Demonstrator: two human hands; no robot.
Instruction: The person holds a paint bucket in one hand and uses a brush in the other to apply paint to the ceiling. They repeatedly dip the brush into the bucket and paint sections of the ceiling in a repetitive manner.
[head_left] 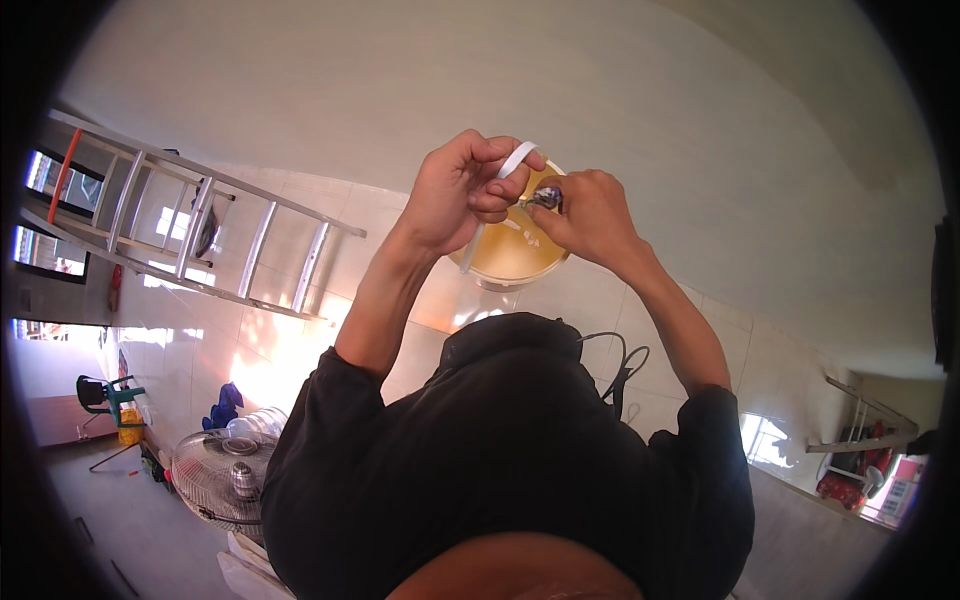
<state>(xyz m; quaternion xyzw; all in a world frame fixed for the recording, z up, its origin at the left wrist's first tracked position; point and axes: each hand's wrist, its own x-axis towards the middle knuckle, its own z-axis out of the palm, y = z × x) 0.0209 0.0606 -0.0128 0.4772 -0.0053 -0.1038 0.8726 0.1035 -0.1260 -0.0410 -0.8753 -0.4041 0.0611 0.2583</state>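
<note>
Above one round yellow bucket (505,262), the left hand (457,193) is gripping one flat, curling white strip (517,158). The right hand (595,215) is pinching one dark, shiny object (548,197).

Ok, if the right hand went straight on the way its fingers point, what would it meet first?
Most likely the left hand, whose curled fingers lie just left of the small shiny item the right hand holds. One view leaves depth unclear, so it might pass above or below.

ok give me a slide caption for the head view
Left hand holding a white strip, right hand pinching a small shiny thing, yellow bucket beyond, metal ladder at left.
</note>
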